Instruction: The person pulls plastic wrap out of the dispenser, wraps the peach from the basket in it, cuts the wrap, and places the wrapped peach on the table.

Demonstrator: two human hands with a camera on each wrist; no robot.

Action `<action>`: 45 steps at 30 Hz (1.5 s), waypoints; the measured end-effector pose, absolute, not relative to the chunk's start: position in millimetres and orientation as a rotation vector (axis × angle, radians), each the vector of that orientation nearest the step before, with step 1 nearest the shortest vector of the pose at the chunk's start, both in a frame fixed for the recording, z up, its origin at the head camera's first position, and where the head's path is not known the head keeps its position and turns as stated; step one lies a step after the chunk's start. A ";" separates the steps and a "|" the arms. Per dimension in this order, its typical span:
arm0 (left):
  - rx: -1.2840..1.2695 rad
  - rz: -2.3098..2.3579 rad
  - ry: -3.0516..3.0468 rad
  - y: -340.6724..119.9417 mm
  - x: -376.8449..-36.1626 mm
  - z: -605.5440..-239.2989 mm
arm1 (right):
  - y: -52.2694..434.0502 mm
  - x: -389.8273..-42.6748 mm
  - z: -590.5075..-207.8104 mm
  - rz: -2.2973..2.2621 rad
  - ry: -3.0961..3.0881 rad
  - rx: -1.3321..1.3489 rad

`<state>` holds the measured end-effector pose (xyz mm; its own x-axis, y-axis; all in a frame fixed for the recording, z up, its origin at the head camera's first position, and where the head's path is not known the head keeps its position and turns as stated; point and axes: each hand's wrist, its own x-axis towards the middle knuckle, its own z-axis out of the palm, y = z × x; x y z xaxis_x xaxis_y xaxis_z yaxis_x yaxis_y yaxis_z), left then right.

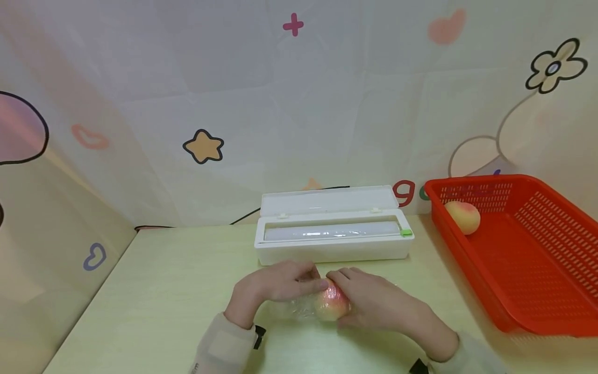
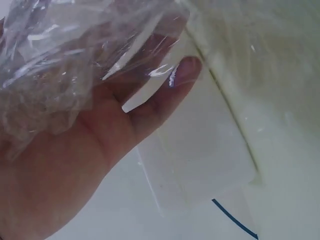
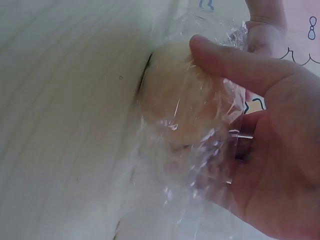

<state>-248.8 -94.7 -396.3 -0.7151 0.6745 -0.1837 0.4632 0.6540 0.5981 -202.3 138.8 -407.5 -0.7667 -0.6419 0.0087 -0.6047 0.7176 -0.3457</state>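
Observation:
A pink and yellow peach (image 1: 333, 301) sits on the table near its front, with clear plastic wrap (image 1: 303, 307) around it and spreading to its left. My right hand (image 1: 380, 301) holds the peach from the right; in the right wrist view its thumb lies on the wrapped fruit (image 3: 175, 95) and its other fingers are behind crinkled film. At the peach's upper left, my left hand (image 1: 285, 283) pinches the wrap, its thumb touching the fruit. In the left wrist view, crumpled film (image 2: 45, 75) covers the thumb side of this hand, hiding the pinch itself.
Behind the hands stands a white wrap dispenser (image 1: 334, 252), lid raised, with a film roll (image 1: 331, 231) inside and a green slider (image 1: 406, 232) at its right end. A red plastic basket (image 1: 476, 280) on the right contains another peach (image 1: 463, 217). A printed cloth hangs behind the table.

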 end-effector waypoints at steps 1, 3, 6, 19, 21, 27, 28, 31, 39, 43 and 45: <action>0.904 0.745 2.491 -95.0 -249.0 -396.0 | 139.0 -202.8 -407.7 -0.515 2.797 -1.020; 0.915 0.758 2.521 -95.8 -248.3 -393.5 | 140.1 -203.8 -408.1 -0.531 2.779 -1.016; 1.019 0.760 2.606 -97.2 -247.1 -387.7 | 142.1 -205.1 -408.5 -0.568 2.758 -1.022; 1.410 0.772 2.810 -92.5 -235.7 -362.4 | 146.5 -204.6 -397.3 -0.724 2.876 -0.957; 1.401 0.732 2.896 -92.3 -235.1 -362.5 | 146.9 -204.4 -396.2 -0.734 2.907 -0.976; 1.309 0.721 3.096 -90.6 -232.2 -361.1 | 145.8 -203.9 -394.5 -0.780 2.996 -0.901; 1.275 0.723 3.110 -90.2 -231.6 -360.7 | 145.5 -204.0 -394.3 -0.792 3.011 -0.883; 1.165 0.719 3.122 -88.7 -230.0 -359.4 | 145.1 -203.8 -393.0 -0.796 3.058 -0.871; 1.096 0.858 3.039 -85.0 -233.9 -363.1 | 143.9 -204.5 -392.1 -0.751 3.199 -0.969; 1.077 0.995 2.923 -84.0 -236.1 -366.7 | 143.1 -202.7 -392.1 -0.694 3.272 -0.970; 1.055 1.055 2.866 -83.3 -237.1 -368.9 | 142.4 -201.4 -392.1 -0.681 3.296 -0.980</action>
